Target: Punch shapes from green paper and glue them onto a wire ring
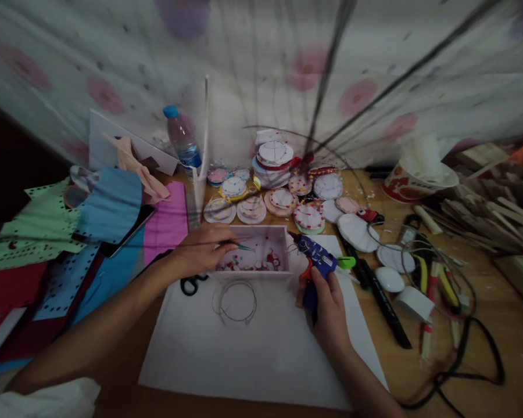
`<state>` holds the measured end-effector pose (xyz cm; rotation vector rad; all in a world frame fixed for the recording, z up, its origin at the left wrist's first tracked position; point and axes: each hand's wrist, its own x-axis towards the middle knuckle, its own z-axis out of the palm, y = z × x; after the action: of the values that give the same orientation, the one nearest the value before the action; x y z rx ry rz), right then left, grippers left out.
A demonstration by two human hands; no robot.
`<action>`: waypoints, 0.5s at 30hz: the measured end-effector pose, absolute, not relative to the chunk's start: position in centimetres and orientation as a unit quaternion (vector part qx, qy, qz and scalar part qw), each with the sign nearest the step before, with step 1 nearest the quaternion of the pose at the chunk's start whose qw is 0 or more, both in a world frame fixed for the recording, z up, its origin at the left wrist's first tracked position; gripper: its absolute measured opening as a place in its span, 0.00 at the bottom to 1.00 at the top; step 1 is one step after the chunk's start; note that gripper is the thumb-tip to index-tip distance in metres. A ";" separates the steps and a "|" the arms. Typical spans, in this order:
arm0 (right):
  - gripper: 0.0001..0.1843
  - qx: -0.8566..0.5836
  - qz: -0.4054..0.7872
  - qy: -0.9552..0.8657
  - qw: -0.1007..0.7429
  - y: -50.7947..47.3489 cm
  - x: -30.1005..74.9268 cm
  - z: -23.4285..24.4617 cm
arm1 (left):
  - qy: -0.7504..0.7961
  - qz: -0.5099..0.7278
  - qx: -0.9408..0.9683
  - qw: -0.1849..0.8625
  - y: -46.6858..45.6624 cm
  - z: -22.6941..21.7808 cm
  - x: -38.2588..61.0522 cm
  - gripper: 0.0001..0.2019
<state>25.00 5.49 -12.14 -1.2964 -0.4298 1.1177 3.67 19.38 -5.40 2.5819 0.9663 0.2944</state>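
Note:
My left hand (203, 248) is closed in a pinch on a thin green-tipped tool (243, 247), its tip over the small white box (283, 249) that holds red and white bits. My right hand (325, 299) is wrapped round a blue glue gun (316, 258) whose nozzle points toward the box's right edge. A thin wire ring (235, 302) lies on the white paper sheet (244, 354) between my hands. Black scissors (192, 284) lie just under my left wrist.
Several decorated paper discs (283, 200) lie behind the box. A water bottle (182, 139) stands at the back left, beside coloured paper sheets (113, 215). On the right are a black marker (386, 305), white ovals (390, 278), a black cord (475, 360), a bowl (412, 183) and wooden sticks (483, 215).

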 end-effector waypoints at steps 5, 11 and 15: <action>0.14 -0.572 0.496 -0.211 0.619 5.5 25.3 -12.2 | 0.394 0.150 0.881 0.213 18.4 -6.0 3.2 0.06; 0.15 -0.593 0.469 -0.265 0.599 5.3 25.8 -12.1 | 0.476 0.200 0.830 0.212 16.2 -5.9 3.1 0.06; 0.18 -0.587 0.479 -0.319 0.569 5.7 25.6 -9.9 | 0.509 0.224 0.803 0.216 15.1 -5.6 3.1 0.05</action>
<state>25.63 5.66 -9.88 -1.3789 -0.7496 1.1254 3.10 15.09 -5.59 2.2250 1.4095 0.6218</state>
